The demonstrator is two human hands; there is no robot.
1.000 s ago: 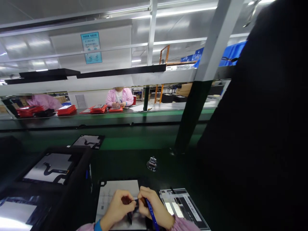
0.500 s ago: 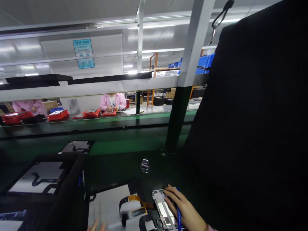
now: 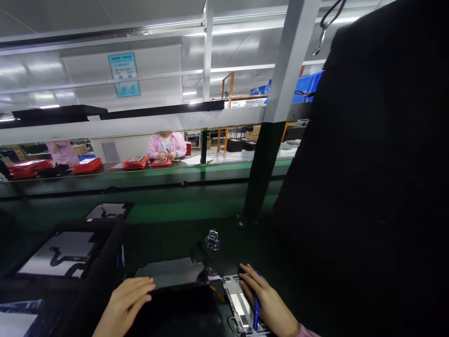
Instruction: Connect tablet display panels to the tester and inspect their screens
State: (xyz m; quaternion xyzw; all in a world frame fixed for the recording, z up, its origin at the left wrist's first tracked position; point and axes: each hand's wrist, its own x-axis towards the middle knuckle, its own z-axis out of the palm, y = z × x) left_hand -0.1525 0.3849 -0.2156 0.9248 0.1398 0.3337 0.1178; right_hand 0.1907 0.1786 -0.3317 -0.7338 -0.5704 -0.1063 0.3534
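A black screen panel (image 3: pixel 185 311) stands tilted low in the middle, its dark face toward me. My left hand (image 3: pixel 128 302) is at its upper left edge, fingers close together as if gripping it; the exact contact is hard to see. Behind it lies a grey panel back (image 3: pixel 171 271). To the right is a narrow metal-framed circuit fixture (image 3: pixel 238 302) with a cable. My right hand (image 3: pixel 264 299) rests on the fixture, a blue pen (image 3: pixel 256 306) tucked between its fingers. An orange flex cable (image 3: pixel 219 296), partly hidden, runs between panel and fixture.
A black padded tray (image 3: pixel 112 252) on the left holds a silver-backed panel (image 3: pixel 45 257); another panel (image 3: pixel 108 210) lies behind it. A small clear stand (image 3: pixel 212 239) sits ahead. A black curtain (image 3: pixel 368 187) blocks the right. A co-worker (image 3: pixel 166 146) sits across the line beside red stacks (image 3: pixel 135 163).
The left hand has come up into view. The panel, earlier showing its silver back and cables, now shows a dark face in front of the grey back. The right hand stays on the fixture.
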